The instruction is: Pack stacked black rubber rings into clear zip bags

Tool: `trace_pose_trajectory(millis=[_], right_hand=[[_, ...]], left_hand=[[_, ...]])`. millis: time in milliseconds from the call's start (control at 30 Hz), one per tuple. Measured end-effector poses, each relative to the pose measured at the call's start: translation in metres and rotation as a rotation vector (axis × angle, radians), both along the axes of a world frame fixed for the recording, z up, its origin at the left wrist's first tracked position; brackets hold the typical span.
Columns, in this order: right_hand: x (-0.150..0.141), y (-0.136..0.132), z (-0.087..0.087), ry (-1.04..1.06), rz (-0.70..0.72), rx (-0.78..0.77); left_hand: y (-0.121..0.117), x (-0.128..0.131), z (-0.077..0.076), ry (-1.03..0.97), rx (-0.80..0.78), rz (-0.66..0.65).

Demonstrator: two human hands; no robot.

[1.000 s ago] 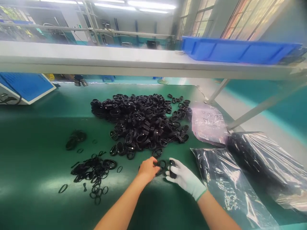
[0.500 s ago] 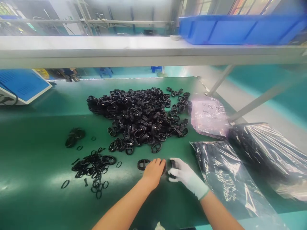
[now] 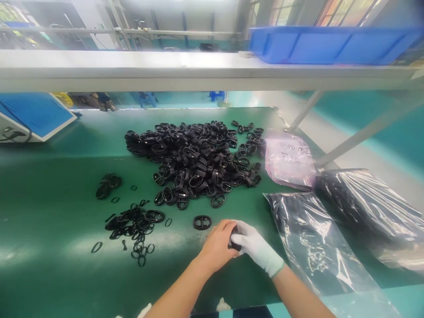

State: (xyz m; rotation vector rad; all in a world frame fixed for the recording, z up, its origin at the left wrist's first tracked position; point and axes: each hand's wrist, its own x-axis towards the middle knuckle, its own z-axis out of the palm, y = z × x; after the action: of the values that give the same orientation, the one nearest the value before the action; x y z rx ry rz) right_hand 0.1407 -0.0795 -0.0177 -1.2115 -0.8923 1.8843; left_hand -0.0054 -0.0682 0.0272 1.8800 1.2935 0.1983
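Note:
My bare left hand point(image 3: 217, 245) and my white-gloved right hand point(image 3: 253, 247) meet at the front of the green table, both closed around a coiled black cable point(image 3: 235, 239). Much of that coil is hidden by the fingers. Just left and beyond my left hand, another coiled cable point(image 3: 202, 222) lies flat with a band across its middle. Farther back is a large heap of coiled black cables point(image 3: 195, 159). To the left lies a loose pile of small black bands point(image 3: 130, 223), with one coil point(image 3: 154, 216) at its edge.
Clear plastic bags of black items point(image 3: 304, 234) point(image 3: 371, 207) and a pinkish bag point(image 3: 289, 159) lie at the right. A shelf point(image 3: 165, 70) with a blue bin point(image 3: 331, 44) spans above. A blue-topped box point(image 3: 36, 115) stands at the far left; dark coils point(image 3: 108, 185) lie nearer.
My two hands have come together, the left moving right to the coil in the right. The flat coil near my left hand is now uncovered. The view has shifted slightly.

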Motion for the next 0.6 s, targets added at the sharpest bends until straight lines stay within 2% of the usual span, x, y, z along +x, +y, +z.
trace_pose_trajectory(millis=[133,233,300,367,433,533,600], right_hand=[[-0.007,-0.006,0.003,0.028,-0.057,-0.029],[-0.003,-0.009,0.004,0.174,-0.019,-0.064],[0.004,-0.009,0.002,0.204,-0.040,-0.083],[0.013,-0.005,-0.004,0.138,-0.141,-0.118],[0.019,0.000,-0.011,0.016,-0.251,-0.151],[0.018,0.007,-0.017,-0.118,-0.288,-0.173],[0.014,0.009,-0.017,-0.135,-0.275,-0.183]], left_hand=[[-0.007,-0.002,-0.004,-0.079,-0.012,0.009],[-0.004,-0.016,-0.001,-0.066,-0.014,-0.003],[0.003,-0.029,0.002,-0.027,-0.026,0.034],[0.012,-0.038,0.002,0.084,-0.006,0.094],[0.017,-0.037,-0.003,0.273,0.056,0.111],[0.016,-0.015,-0.020,0.562,0.148,0.006],[0.012,0.002,-0.031,0.660,0.185,-0.073]])
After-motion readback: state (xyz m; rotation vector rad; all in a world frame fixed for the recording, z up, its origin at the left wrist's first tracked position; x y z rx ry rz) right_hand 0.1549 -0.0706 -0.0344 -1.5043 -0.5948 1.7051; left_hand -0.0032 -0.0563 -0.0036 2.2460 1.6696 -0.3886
